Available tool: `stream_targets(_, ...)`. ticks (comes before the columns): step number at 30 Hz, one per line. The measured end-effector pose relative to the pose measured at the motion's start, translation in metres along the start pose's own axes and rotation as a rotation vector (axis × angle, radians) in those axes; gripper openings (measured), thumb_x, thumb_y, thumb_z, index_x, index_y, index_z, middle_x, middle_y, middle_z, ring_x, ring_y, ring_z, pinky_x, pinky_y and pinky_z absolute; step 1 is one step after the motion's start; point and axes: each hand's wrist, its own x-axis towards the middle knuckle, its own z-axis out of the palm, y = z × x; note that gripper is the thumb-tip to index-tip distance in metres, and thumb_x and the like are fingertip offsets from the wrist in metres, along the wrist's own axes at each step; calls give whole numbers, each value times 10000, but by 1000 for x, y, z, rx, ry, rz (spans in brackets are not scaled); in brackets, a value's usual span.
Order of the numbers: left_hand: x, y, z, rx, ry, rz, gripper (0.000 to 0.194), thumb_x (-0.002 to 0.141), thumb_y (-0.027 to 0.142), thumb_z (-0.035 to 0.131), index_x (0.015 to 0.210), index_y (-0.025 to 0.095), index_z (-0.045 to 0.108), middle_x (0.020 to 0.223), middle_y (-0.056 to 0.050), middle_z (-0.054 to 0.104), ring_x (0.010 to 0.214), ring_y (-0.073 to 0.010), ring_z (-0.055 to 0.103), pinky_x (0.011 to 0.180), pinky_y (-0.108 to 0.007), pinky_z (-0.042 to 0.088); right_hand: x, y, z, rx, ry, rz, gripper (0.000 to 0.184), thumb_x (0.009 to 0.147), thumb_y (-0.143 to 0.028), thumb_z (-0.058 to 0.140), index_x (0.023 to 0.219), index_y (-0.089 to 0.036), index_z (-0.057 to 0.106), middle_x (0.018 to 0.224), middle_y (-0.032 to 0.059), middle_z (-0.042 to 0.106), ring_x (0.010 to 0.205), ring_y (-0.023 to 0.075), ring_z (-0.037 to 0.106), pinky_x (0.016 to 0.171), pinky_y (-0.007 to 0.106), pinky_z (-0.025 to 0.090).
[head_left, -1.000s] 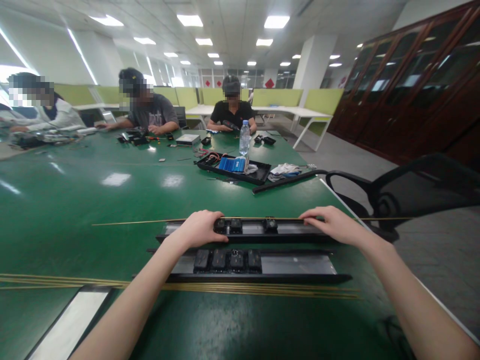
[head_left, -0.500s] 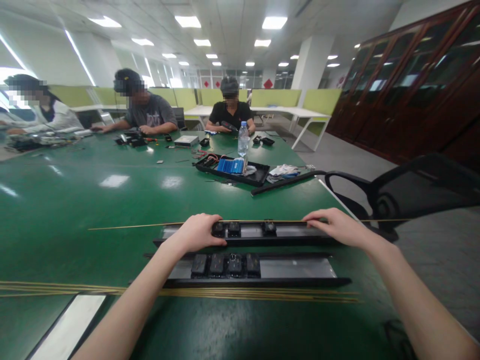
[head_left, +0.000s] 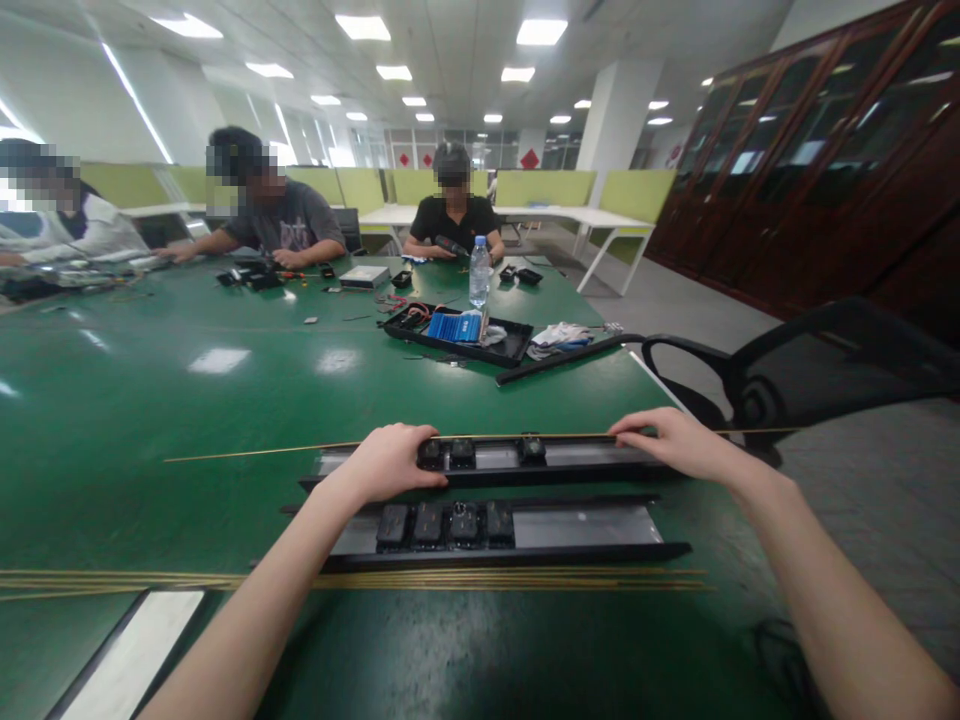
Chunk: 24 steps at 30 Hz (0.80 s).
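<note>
A long black channel (head_left: 540, 475) with a pale inner floor lies across the green table, with several small black blocks inside it. My left hand (head_left: 391, 464) grips it left of centre, thumb on the near wall and fingertips at the far edge beside the blocks. Along that far edge runs a thin brass-coloured rod (head_left: 255, 454), jutting out past both ends. Toward the channel's right end, my right hand (head_left: 671, 440) pinches the rod between thumb and fingers. Just nearer lies a second black channel (head_left: 577, 528), holding a row of several black blocks (head_left: 428, 524).
Several brass-coloured rods (head_left: 540, 580) lie in front of the channels, near a white-faced, dark-edged panel (head_left: 135, 655). Farther off are a black tray (head_left: 514, 345), a water bottle (head_left: 478, 272) and gloves (head_left: 561, 338). A chair (head_left: 832, 370) stands right; three people sit beyond.
The whole view has shifted slightly, so the scene sits a little left and higher. Both hands keep their places on the channel and the rod.
</note>
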Motion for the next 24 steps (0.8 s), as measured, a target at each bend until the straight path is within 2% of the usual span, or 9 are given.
stream_targets(24,-1,1,-2,-4,-8,-3,665,743,630,639,1269,225,601,1148,-106,722,1031,-313,677,853,-359,509,-10,11,-14,4,5,89,341,831,-493,564,903,-231,771,973,46,774,901,281,694,844,364,530)
